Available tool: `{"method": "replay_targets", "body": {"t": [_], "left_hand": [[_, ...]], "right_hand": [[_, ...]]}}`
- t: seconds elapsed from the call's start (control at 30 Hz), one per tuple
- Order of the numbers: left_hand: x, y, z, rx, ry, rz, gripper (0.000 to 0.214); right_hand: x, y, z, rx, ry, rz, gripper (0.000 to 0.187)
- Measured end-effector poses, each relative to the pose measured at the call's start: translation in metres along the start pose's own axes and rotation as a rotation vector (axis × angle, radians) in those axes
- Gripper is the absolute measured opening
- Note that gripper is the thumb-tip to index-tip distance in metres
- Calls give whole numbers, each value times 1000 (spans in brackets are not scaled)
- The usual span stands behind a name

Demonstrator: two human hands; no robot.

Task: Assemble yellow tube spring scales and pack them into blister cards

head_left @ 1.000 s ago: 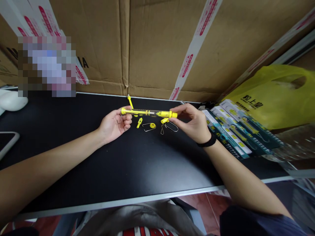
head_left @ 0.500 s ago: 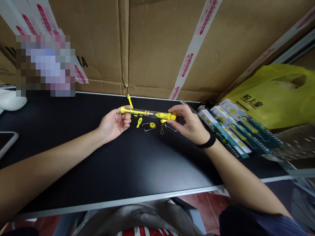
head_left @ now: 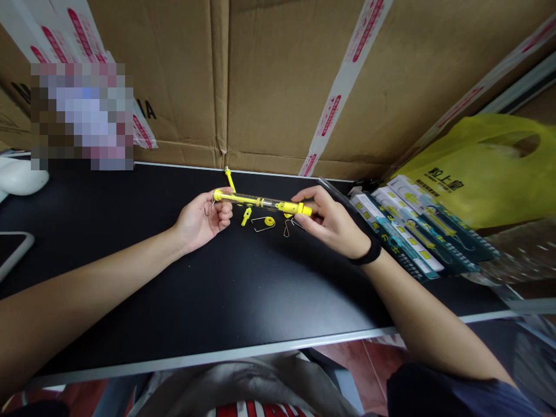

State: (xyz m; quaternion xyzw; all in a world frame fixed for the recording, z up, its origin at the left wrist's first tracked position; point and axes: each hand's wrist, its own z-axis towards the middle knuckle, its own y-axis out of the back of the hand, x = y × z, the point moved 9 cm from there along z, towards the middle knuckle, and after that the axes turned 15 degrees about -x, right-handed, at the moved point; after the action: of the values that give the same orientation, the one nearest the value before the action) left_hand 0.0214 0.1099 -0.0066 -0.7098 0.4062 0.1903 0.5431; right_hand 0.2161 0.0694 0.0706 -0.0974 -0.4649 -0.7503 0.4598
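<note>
A clear tube spring scale (head_left: 243,199) with yellow ends is held level above the black table, its wire hook at the left end. My left hand (head_left: 200,223) grips that hook end, fingers curled. My right hand (head_left: 332,223) holds the yellow cap at the other end between thumb and fingers. Below the tube lie a small yellow connector (head_left: 246,216), a yellow ring (head_left: 270,221), a bent wire hook (head_left: 263,229) and a triangular wire loop (head_left: 286,229). Behind it is a yellow rod (head_left: 230,178), partly hidden by the scale.
Several printed boxes (head_left: 403,226) lie at the right, beside a yellow plastic bag (head_left: 486,168) and a clear plastic package (head_left: 516,249). Tall cardboard (head_left: 278,87) stands along the table's back edge. A phone-like device (head_left: 15,255) and a white object (head_left: 21,176) are at the left.
My right hand has shifted its fingers on the yellow cap, the thumb now lying along its near side. My left hand and the scale stay almost in place.
</note>
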Motion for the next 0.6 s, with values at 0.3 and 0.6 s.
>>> {"method": "replay_targets", "body": {"t": [0.3,0.6], "left_hand": [[-1,-1,-1,13,-23,7,24],[-2,-2,-2,6,-28,13,22]], "right_hand": [[0,4,4,-31,-60,125,28],[0,5,6,-22,-111,325,31]]}}
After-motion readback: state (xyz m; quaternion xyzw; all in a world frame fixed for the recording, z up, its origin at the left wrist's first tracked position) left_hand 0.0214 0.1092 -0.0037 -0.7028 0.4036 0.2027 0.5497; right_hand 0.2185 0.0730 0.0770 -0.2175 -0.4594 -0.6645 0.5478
